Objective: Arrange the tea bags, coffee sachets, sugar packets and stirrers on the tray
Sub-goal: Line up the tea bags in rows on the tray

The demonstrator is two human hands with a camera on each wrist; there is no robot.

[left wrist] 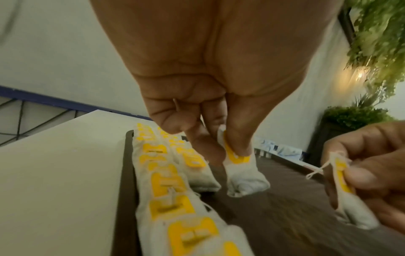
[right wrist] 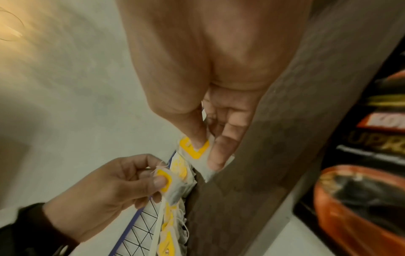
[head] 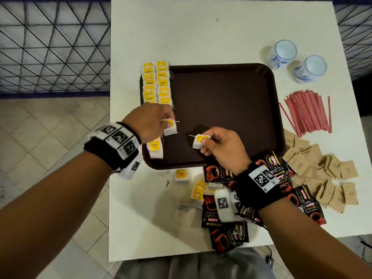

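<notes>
Head view: even, soft indoor light is falling on the white table (head: pixel 221 33); hands are casting faint shadows onto the dark tray (head: pixel 221 101). Wide-angle bending is curving the table edges and railing. Loose tea bags near the bottom are smearing with motion blur. Left wrist view: a warm lamp (left wrist: pixel 359 74) is glowing at right, foliage blurring around it. Right wrist view: warm glare is washing the upper left; coffee sachets (right wrist: pixel 361 199) are sitting out of focus.

Two blue-and-white cups (head: pixel 282 54) (head: pixel 310 69) stand side by side at the upper right of the white table (head: pixel 201 33). Left of it – a dark lattice railing (head: pixel 54 47) above a tiled floor (head: pixel 50 125). Green foliage (left wrist: pixel 377 45) hangs at the upper right of the left wrist view, a small lamp (left wrist: pixel 359 74) glowing beneath it.
</notes>
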